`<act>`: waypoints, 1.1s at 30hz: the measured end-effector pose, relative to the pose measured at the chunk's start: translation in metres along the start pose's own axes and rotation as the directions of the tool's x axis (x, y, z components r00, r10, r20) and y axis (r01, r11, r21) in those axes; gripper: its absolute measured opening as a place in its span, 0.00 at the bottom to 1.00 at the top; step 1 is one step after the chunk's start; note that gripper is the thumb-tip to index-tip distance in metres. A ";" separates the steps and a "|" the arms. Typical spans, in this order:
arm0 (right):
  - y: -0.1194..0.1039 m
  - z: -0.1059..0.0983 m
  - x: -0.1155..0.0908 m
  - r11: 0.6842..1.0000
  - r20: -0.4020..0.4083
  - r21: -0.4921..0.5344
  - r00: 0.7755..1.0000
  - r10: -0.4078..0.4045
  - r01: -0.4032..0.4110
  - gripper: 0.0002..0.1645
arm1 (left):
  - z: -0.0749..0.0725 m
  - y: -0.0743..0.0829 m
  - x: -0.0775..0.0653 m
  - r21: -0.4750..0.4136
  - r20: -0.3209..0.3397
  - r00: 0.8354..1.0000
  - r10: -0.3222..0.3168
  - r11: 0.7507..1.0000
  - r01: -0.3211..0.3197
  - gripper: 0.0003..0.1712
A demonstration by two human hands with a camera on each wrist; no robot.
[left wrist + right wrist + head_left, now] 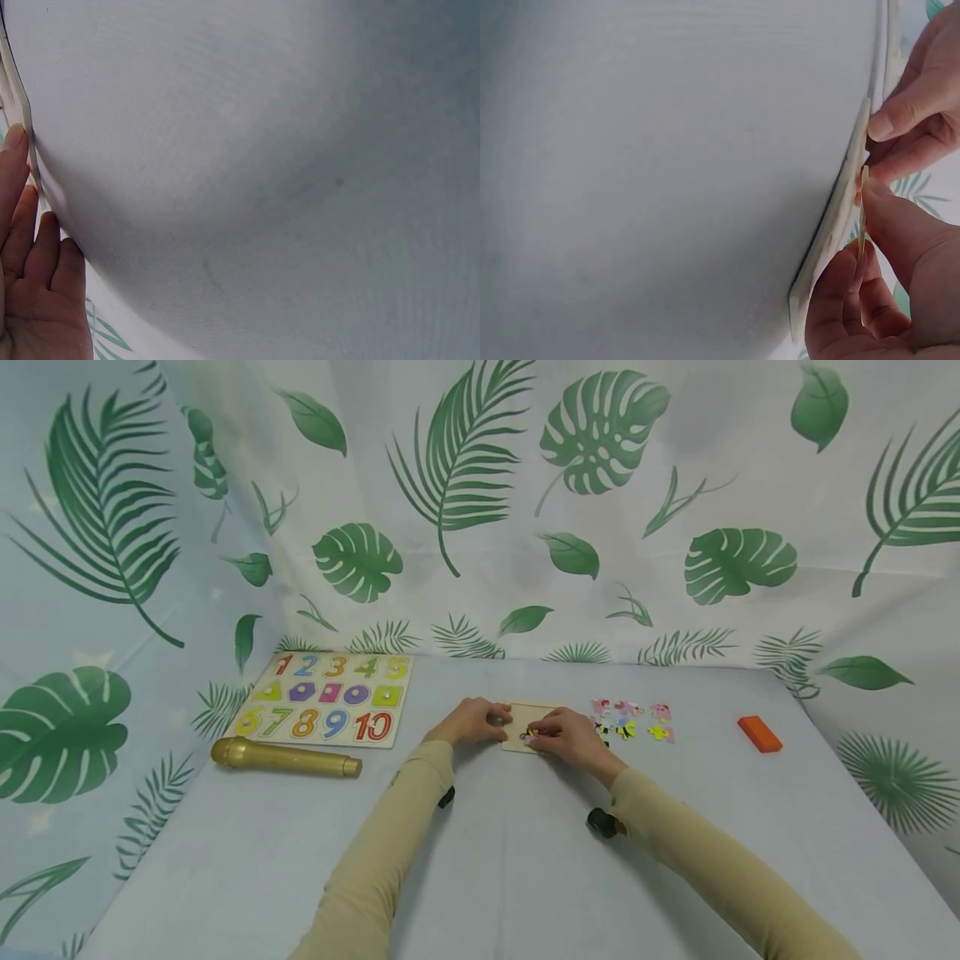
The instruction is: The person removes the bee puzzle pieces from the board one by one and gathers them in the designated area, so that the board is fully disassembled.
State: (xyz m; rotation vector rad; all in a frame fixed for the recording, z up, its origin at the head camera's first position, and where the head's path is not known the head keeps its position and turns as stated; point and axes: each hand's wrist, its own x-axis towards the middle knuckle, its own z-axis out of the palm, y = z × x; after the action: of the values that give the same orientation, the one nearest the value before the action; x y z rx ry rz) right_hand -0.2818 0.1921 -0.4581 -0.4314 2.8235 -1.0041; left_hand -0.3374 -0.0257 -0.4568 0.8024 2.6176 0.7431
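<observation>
A small flat wooden puzzle board [517, 718] lies in the middle of the table. At its left edge, my left hand [472, 721] touches it with thumb and fingertips; in the left wrist view the fingers [45, 247] look fairly straight. My right hand [573, 739] pinches a small puzzle piece [529, 737] over the board's right half. From the right wrist, that thin piece [864, 217] shows edge-on between thumb and fingers, close over the board [829, 232]. Just right of the right hand are several loose puzzle pieces [660, 732] in pink, yellow and blue, partly hidden by it.
At the back left lies a board [349, 710] of coloured numbers and shapes, with a gold microphone [285, 757] in front of it. An orange block [760, 734] sits at the right. A leaf-printed curtain [487, 585] hangs behind the table.
</observation>
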 end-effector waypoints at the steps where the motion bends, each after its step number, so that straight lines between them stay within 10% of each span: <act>1: 0.000 -0.001 0.000 1.000 0.001 0.008 1.000 0.008 -0.008 0.20 | 0.000 0.000 0.000 -0.004 0.001 1.000 -0.003 1.000 0.003 0.23; 19: 0.071 -0.076 -0.059 0.978 0.001 -0.044 0.979 0.205 -0.204 0.26 | 0.000 0.004 -0.005 -0.041 -0.001 1.000 -0.010 0.999 0.010 0.22; 33: 0.087 -0.076 -0.070 0.979 0.001 -0.068 0.982 0.191 -0.190 0.24 | 0.000 0.005 -0.006 -0.028 -0.002 1.000 -0.011 1.000 0.011 0.22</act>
State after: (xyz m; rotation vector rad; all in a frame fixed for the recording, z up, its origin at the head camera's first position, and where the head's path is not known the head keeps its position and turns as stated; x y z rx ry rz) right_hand -0.2500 0.3235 -0.4533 -0.1656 2.8319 -0.8700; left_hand -0.3307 -0.0252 -0.4530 0.7796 2.6057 0.7757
